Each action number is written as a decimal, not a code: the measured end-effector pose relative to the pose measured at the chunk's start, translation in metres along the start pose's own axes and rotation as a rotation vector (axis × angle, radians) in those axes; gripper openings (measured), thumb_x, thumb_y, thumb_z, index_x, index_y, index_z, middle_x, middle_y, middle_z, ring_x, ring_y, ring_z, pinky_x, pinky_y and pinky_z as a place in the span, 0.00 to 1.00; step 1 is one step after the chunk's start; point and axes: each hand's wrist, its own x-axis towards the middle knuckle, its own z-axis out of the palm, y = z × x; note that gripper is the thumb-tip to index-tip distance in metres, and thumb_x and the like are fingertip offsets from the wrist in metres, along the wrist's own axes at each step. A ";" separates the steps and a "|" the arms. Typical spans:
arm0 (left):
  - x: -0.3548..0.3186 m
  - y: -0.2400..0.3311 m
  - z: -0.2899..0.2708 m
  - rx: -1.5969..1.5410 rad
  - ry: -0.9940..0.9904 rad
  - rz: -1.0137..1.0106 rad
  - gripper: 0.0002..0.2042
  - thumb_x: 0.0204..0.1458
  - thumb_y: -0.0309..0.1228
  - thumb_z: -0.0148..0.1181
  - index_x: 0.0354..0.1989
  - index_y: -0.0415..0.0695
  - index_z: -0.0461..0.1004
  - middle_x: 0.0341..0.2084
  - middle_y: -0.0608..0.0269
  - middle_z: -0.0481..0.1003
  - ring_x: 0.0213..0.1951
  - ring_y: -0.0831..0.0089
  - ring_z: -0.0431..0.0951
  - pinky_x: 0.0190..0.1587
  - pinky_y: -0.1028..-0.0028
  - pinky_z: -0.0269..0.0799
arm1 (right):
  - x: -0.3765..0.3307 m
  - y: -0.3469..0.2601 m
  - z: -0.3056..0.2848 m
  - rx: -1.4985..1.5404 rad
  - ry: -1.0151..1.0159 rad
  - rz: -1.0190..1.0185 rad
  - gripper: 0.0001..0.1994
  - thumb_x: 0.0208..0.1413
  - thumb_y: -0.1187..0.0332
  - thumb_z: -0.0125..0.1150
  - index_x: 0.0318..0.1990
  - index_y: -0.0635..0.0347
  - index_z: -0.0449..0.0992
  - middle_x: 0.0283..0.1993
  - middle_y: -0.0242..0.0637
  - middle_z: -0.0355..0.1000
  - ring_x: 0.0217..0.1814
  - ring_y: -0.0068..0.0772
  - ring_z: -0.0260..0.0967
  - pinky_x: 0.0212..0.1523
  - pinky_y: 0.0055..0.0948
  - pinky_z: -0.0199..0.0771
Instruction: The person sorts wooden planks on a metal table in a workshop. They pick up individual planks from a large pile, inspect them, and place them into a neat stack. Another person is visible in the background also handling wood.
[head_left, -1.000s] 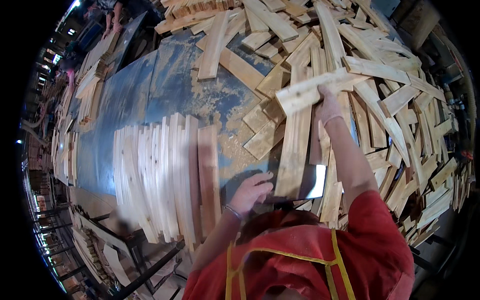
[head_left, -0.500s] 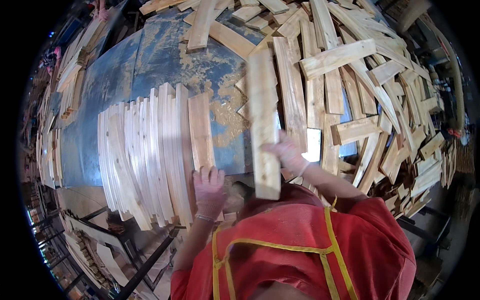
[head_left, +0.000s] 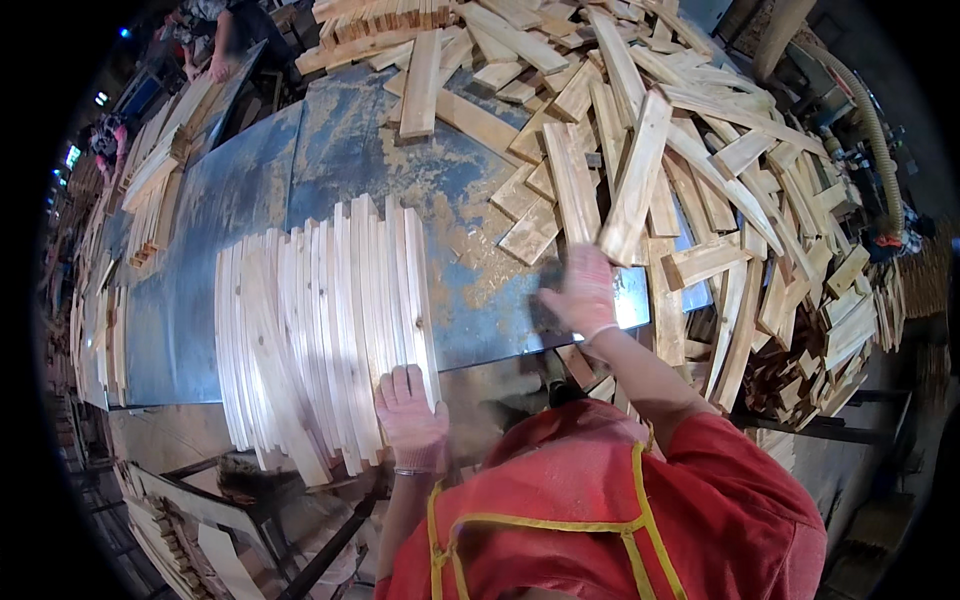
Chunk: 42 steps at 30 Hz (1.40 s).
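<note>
My left hand (head_left: 412,415), in a light pinkish glove, lies with its fingers stretched out against the near right part of a row of boards (head_left: 325,300) standing on edge, side by side. One loose board (head_left: 268,340) rests slantwise over that row. My right hand (head_left: 583,295), gloved alike, reaches forward at the edge of the loose pile, thumb apart from the fingers. Its slightly blurred fingertips meet the near ends of a slanting board (head_left: 640,180) and a flatter one (head_left: 572,185); I see no grip around either.
A blue metal table (head_left: 340,140) strewn with sawdust carries the wood. The jumbled board pile (head_left: 720,190) spreads over the right side. Stacked boards (head_left: 385,22) stand at the far edge, more (head_left: 155,190) at the left. Another person's arm (head_left: 222,45) shows far left; a ribbed hose (head_left: 880,150) hangs right.
The board in my right hand and the flat one by my left no longer show there; the row reaches farther right. My right hand moved forward; the crosswise pile board now points toward me.
</note>
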 end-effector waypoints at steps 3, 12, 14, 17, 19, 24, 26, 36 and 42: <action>0.007 0.010 -0.010 0.031 0.030 0.028 0.44 0.53 0.52 0.62 0.76 0.42 0.61 0.73 0.49 0.62 0.76 0.47 0.55 0.79 0.50 0.43 | -0.039 0.055 0.015 -0.008 -0.140 0.327 0.48 0.47 0.53 0.78 0.74 0.62 0.62 0.77 0.52 0.60 0.75 0.56 0.62 0.70 0.52 0.66; 0.041 0.099 0.027 -1.811 -0.448 -0.150 0.34 0.69 0.54 0.54 0.75 0.41 0.61 0.70 0.49 0.67 0.72 0.49 0.64 0.72 0.47 0.62 | -0.025 0.090 -0.051 1.377 -0.660 0.303 0.35 0.61 0.55 0.68 0.73 0.58 0.68 0.66 0.39 0.73 0.67 0.33 0.72 0.68 0.36 0.71; 0.069 0.118 0.048 -2.288 -0.757 -0.427 0.32 0.71 0.53 0.52 0.73 0.42 0.63 0.69 0.50 0.67 0.70 0.50 0.66 0.70 0.45 0.63 | 0.013 0.146 -0.025 1.201 -0.170 0.444 0.31 0.63 0.53 0.66 0.70 0.59 0.73 0.56 0.38 0.79 0.58 0.32 0.75 0.58 0.30 0.74; 0.091 0.139 0.074 -2.438 -0.825 -0.605 0.29 0.72 0.52 0.53 0.70 0.42 0.66 0.67 0.52 0.69 0.68 0.51 0.69 0.69 0.42 0.64 | 0.108 0.217 -0.014 0.403 0.037 0.412 0.39 0.56 0.51 0.67 0.71 0.65 0.67 0.59 0.58 0.76 0.67 0.54 0.73 0.68 0.44 0.72; 0.089 0.142 0.081 -2.443 -0.728 -0.552 0.24 0.69 0.43 0.59 0.67 0.42 0.69 0.61 0.54 0.76 0.62 0.52 0.75 0.66 0.42 0.68 | 0.144 0.216 -0.012 0.244 -0.008 0.404 0.41 0.54 0.51 0.68 0.73 0.64 0.64 0.67 0.61 0.69 0.72 0.61 0.66 0.70 0.47 0.68; 0.095 0.154 0.043 -2.384 -0.470 -0.420 0.19 0.64 0.29 0.61 0.63 0.37 0.74 0.53 0.50 0.81 0.53 0.57 0.83 0.56 0.54 0.78 | 0.170 0.210 -0.014 0.167 0.002 0.463 0.47 0.49 0.54 0.72 0.76 0.63 0.59 0.75 0.62 0.60 0.77 0.63 0.59 0.73 0.46 0.65; 0.090 0.159 -0.004 -2.401 -0.285 -0.427 0.18 0.64 0.26 0.59 0.61 0.35 0.74 0.52 0.48 0.81 0.50 0.60 0.84 0.53 0.58 0.82 | 0.166 0.225 -0.014 0.317 0.091 0.401 0.47 0.47 0.56 0.73 0.75 0.62 0.60 0.73 0.63 0.62 0.77 0.61 0.61 0.73 0.46 0.65; 0.062 0.030 -0.036 -2.202 0.127 -0.237 0.13 0.56 0.25 0.65 0.49 0.42 0.76 0.37 0.61 0.79 0.40 0.65 0.83 0.51 0.56 0.83 | -0.004 0.035 0.009 0.997 -0.502 0.095 0.46 0.51 0.76 0.57 0.82 0.58 0.53 0.65 0.58 0.74 0.61 0.50 0.77 0.66 0.38 0.74; 0.054 -0.010 -0.047 -2.248 0.250 -0.454 0.10 0.59 0.18 0.60 0.47 0.41 0.76 0.35 0.60 0.79 0.35 0.65 0.83 0.41 0.66 0.82 | -0.016 -0.118 0.046 0.873 -0.881 0.019 0.37 0.58 0.67 0.64 0.75 0.65 0.60 0.57 0.58 0.77 0.59 0.51 0.76 0.61 0.41 0.75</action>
